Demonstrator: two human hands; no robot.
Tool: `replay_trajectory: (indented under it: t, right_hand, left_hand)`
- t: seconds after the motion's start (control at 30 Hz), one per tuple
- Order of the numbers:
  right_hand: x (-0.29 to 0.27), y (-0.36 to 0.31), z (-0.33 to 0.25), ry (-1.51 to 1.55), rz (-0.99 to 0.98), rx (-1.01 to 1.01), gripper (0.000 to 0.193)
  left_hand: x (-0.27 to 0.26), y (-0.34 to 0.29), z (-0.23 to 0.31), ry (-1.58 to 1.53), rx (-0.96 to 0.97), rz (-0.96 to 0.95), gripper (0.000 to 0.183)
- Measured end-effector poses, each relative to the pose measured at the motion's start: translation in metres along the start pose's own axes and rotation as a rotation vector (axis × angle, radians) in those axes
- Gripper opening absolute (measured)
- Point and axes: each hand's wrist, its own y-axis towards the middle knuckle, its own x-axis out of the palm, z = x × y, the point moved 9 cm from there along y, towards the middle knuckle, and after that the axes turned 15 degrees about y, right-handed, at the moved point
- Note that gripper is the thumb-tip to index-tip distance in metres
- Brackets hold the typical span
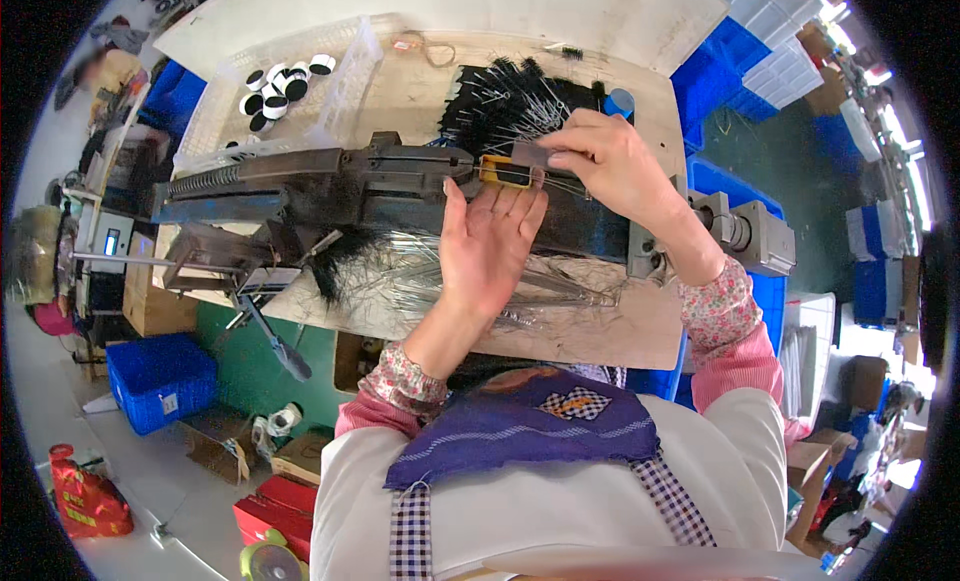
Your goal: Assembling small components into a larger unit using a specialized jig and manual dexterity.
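My left hand (488, 243) lies palm up with its fingers stretched out, just in front of a dark metal machine (400, 186). Its fingertips reach under a small yellow and black piece (508, 171), where thin wires run along the machine. From the right comes my right hand (612, 163), thumb and fingers pinched together beside a small greyish flat piece (530, 154). What exactly it grips is too small to make out. Behind both hands lies a pile of black-bristled wire brushes (515, 96) on a dark mat.
A clear plastic crate (215, 116) at the back left holds black and white round caps (275, 99). Loose wires (420, 281) and black bristles (338, 266) litter the near bench. A blue cylinder (619, 103) stands by the mat; a motor (762, 239) juts out at right.
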Motion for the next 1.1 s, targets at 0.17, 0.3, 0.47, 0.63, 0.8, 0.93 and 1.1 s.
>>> replay_trajectory:
  t: [0.17, 0.3, 0.47, 0.63, 0.8, 0.93, 1.1]
  right_hand:
    - [0.019, 0.003, -0.010, -0.095, -0.041, -0.117, 0.016]
    - [0.020, 0.006, -0.021, -0.169, -0.058, -0.164, 0.015]
    - [0.010, -0.005, -0.017, -0.218, -0.080, -0.181, 0.015]
    - [0.011, 0.016, -0.014, -0.053, -0.046, -0.182, 0.018]
    - [0.017, 0.015, -0.006, -0.085, -0.127, -0.147, 0.020]
    - [0.015, 0.015, -0.010, -0.087, -0.111, -0.150, 0.020]
    - [0.039, 0.000, -0.039, -0.361, -0.082, -0.314, 0.022]
  left_hand:
    - [0.000, -0.001, -0.002, 0.142, 0.055, 0.037, 0.065]
    - [-0.001, 0.000, 0.002, 0.158, 0.057, 0.004, 0.062]
    - [-0.003, 0.003, 0.000, 0.161, 0.021, 0.054, 0.063]
    - [0.004, 0.002, 0.004, 0.226, 0.021, 0.032, 0.068]
    - [0.006, 0.002, 0.007, 0.279, -0.014, -0.007, 0.069]
    - [0.007, 0.003, 0.007, 0.237, -0.026, -0.030, 0.067]
    - [0.001, 0.003, 0.007, 0.240, -0.008, 0.032, 0.069]
